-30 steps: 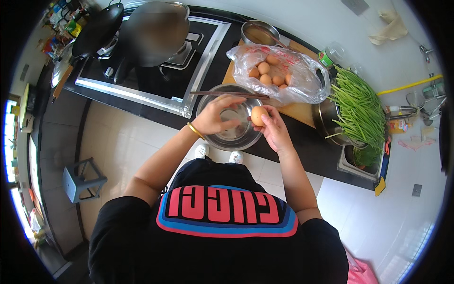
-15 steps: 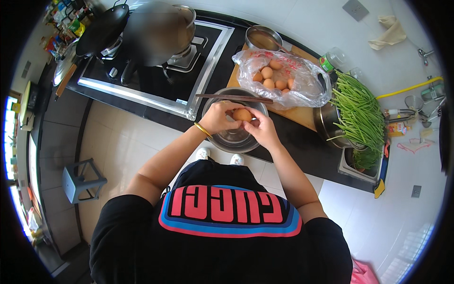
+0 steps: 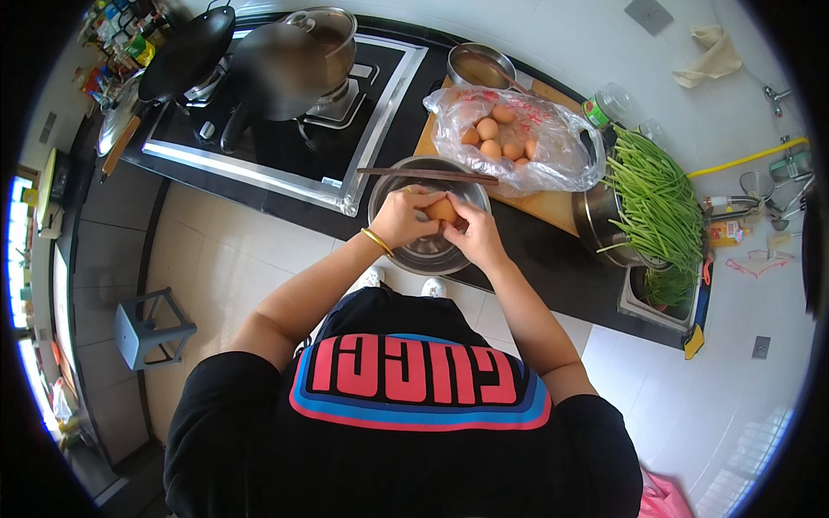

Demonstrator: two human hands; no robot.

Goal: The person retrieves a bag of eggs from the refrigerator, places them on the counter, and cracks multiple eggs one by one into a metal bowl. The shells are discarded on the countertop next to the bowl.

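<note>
Between the fingers of both hands is a brown egg, held over a steel bowl. My left hand grips its left side, with a gold bangle on the wrist. On its right side my right hand is closed with the fingertips on the shell. A pair of brown chopsticks lies across the far part of the bowl. Beyond and to the right, a clear plastic bag with several brown eggs rests on a wooden cutting board. My fingers hide part of the shell.
Left of the bowl is a black gas stove with a steel pot and a black wok. A small steel pan stands behind the bag. Long green vegetables are piled at the right, near a sink. A stool stands at left.
My hands and the egg stay over the bowl, with only a slight shift of the fingers and left wrist. The egg is a little more covered by my fingers.
</note>
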